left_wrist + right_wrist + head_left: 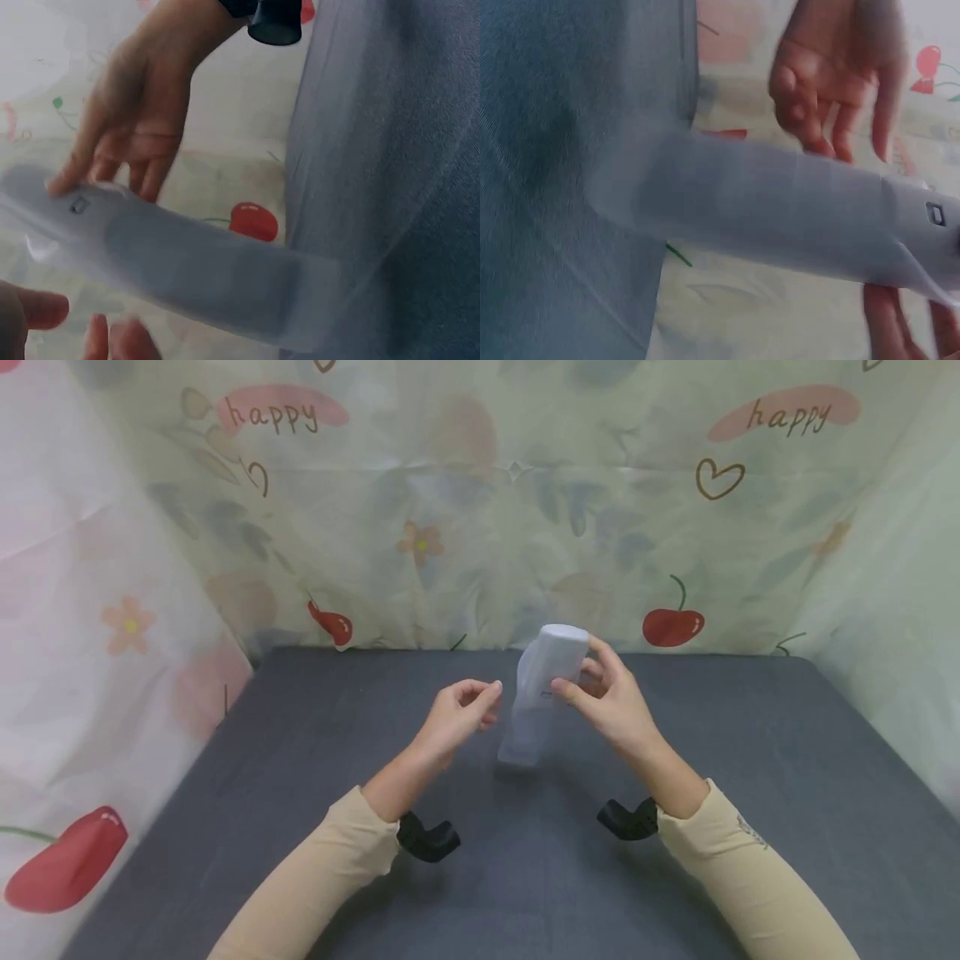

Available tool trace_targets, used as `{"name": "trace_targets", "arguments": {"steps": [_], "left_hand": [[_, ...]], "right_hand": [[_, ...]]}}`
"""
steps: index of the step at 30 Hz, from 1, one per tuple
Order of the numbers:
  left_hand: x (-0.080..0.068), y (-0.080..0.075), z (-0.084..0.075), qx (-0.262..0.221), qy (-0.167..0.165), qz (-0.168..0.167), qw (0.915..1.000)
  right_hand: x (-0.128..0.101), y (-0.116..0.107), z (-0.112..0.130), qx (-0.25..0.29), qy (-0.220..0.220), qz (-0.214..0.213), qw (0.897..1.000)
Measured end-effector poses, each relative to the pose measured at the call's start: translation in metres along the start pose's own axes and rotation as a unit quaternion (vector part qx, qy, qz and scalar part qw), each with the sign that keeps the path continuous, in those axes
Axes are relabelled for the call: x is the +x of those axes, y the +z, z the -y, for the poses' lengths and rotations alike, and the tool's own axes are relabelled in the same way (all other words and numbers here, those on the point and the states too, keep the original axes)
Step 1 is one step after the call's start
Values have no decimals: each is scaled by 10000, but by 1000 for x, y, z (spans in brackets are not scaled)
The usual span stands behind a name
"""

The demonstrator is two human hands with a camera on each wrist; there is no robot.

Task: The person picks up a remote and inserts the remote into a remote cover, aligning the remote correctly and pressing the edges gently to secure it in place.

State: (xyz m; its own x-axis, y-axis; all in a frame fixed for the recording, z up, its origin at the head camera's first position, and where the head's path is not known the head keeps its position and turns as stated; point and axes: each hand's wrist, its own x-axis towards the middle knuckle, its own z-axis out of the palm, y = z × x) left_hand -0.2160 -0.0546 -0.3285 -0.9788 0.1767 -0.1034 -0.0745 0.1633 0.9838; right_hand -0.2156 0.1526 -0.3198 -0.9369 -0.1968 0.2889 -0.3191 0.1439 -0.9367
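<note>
A dark grey counter [750, 793] sits inside a three-sided enclosure of pale printed sheeting [480, 510] bearing cherries, flowers and the word "happy". The sheeting closes the far edge and both side edges of the counter.

A pale grey sock [542, 693] is held above the middle of the counter, cuff end up and toe end hanging down, tilted. Whether the toe touches the surface cannot be told from the head view. In the wrist views the sock appears stretched long and smooth, with a small dark mark near its upper end.

The right hand [611, 702] holds the sock's upper part, thumb on the near face and fingers behind it: a pinching grip. The left hand [457, 714] is just beside the sock on the other side, fingers curled inward, holding nothing; it is apart from the fabric.

Progress, as a judgement: the sock is lifted and under one-handed control. It is not folded, rolled or laid down, so the handling looks to be at an early to middle stage.

Around the sock there is open grey surface on every side. The far sheeting is the closest boundary behind the sock. A black wrist-worn unit [427, 837] sits under each forearm, near the sock's near side.
</note>
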Motion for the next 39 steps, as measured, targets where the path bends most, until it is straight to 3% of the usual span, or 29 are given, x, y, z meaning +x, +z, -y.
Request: {"name": "trace_targets", "arguments": {"steps": [4, 7, 10, 12, 14, 15, 17, 20, 23, 26, 28, 35, 39], "left_hand": [[3, -5, 4, -362, -764, 966, 9917], [6, -6, 6, -679, -1132, 1470, 9803], [8, -5, 7, -812, -1285, 1412, 9782], [9, -4, 8, -812, -1249, 1250, 9809], [9, -3, 9, -734, -1087, 1121, 9850], [9, -3, 10, -702, -952, 1091, 9870], [7, -2, 11, -568, -671, 1035, 9907], [4, 0, 14, -399, -327, 1089, 9927], [1, 3, 15, -327, -153, 1102, 9933], [-1, 7, 15, -299, -60, 1015, 9944], [-2, 9, 15, -258, -1, 975, 9949], [-5, 14, 14, -150, -56, 957, 9953], [-7, 14, 14, -78, -54, 1126, 9936]], "right_hand": [[-7, -4, -2, -159, -949, 366, 9947], [-12, -3, -4, -475, -1835, 1053, 9762], [-17, 0, -6, -958, -2627, 1736, 9443], [-20, 1, -7, -1228, -2910, 2126, 9247], [-22, 1, -7, -1449, -2913, 2365, 9155], [-22, 1, -7, -1526, -2814, 2401, 9164], [-22, 0, -7, -1636, -2373, 2185, 9323], [-17, -2, -8, -1715, -1419, 1317, 9660], [-10, -3, -12, -1672, -458, 579, 9831], [-4, -2, -14, -1541, 134, 512, 9866], [-2, 0, -15, -1482, 280, 616, 9866], [0, 4, -12, -1582, 231, 810, 9838], [0, 1, -10, -1846, 180, 1024, 9773]]}}
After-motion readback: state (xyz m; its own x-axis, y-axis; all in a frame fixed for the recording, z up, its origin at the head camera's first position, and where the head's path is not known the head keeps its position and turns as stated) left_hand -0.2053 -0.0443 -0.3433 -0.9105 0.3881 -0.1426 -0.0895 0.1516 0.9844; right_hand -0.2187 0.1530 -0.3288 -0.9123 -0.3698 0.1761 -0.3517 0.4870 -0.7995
